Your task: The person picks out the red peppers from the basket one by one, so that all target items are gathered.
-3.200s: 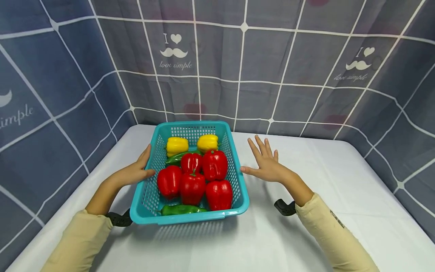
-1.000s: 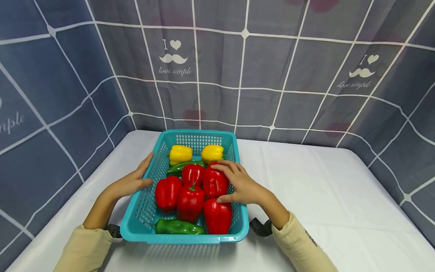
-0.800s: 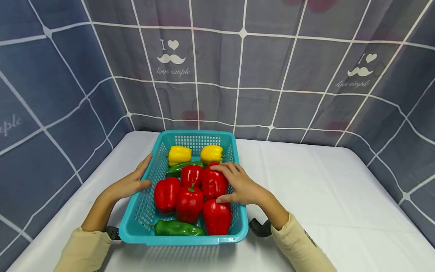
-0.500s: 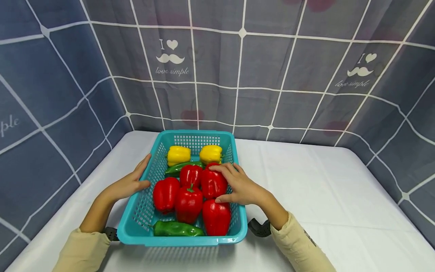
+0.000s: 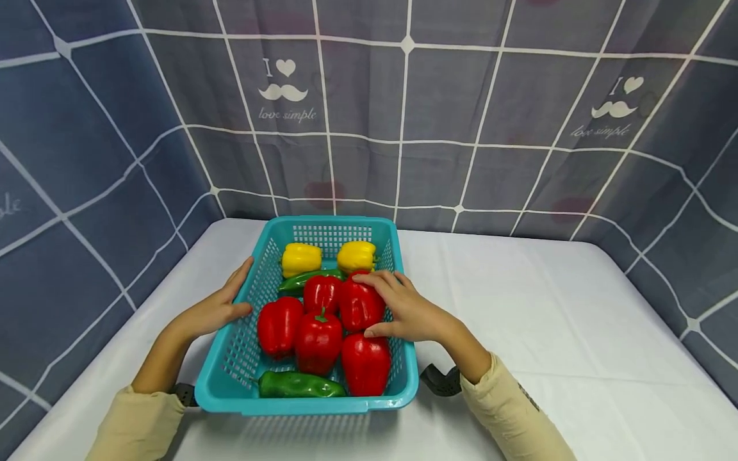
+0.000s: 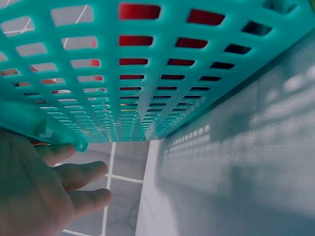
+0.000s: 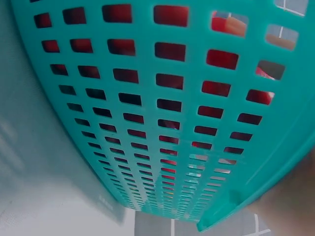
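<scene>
A teal perforated basket (image 5: 305,406) stands on the white-covered table. My left hand (image 5: 210,314) rests at its left rim, thumb over the edge; in the left wrist view its fingers extend nearly straight outside the wall. My right hand (image 5: 406,314) reaches over the right rim and holds the rear right red bell pepper (image 5: 359,307), fingers on its top and thumb at its near side. Another red bell pepper (image 5: 366,368) lies just below the thumb. In the right wrist view, the basket's wall (image 7: 147,123) hides most of that grip.
More red bell peppers (image 5: 318,342) fill the basket's middle. Two yellow peppers (image 5: 300,260) sit at the back. One long green pepper (image 5: 302,385) lies in front, another green pepper (image 5: 305,280) behind the reds. A grey checked curtain (image 5: 369,96) surrounds the table (image 5: 548,320).
The right hand has come from beside the basket, over its right rim, onto a red bell pepper. Over the last second it barely moves. The left hand stays at the left rim.
</scene>
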The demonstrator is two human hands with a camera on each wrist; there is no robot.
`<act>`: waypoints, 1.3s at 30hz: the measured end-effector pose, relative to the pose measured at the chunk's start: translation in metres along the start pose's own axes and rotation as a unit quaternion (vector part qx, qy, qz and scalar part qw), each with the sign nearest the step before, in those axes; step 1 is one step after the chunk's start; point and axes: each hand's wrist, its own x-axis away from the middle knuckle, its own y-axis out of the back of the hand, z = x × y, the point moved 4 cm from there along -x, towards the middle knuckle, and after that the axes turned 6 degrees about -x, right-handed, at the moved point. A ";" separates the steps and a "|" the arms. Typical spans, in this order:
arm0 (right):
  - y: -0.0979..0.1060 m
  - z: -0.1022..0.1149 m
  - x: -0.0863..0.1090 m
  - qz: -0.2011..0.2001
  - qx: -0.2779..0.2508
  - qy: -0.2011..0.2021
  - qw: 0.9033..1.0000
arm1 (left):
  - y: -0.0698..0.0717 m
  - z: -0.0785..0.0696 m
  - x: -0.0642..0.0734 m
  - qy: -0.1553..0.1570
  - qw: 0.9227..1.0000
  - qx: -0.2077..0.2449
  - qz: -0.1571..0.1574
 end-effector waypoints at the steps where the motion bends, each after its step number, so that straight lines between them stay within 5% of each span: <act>1: 0.001 0.000 0.000 -0.002 -0.007 -0.002 1.000 | 0.000 0.000 0.000 0.001 1.000 0.001 0.000; 11: 0.016 -0.001 0.001 -0.042 -0.087 0.018 0.995 | 0.000 0.000 0.000 -0.002 1.000 0.005 0.002; 35: 0.055 -0.021 0.014 -0.121 -0.095 -0.008 0.988 | 0.000 -0.001 -0.002 -0.006 1.000 0.003 -0.004; 39: 0.060 -0.027 0.016 -0.133 -0.102 -0.020 0.986 | -0.001 0.001 -0.001 -0.015 0.999 0.030 0.002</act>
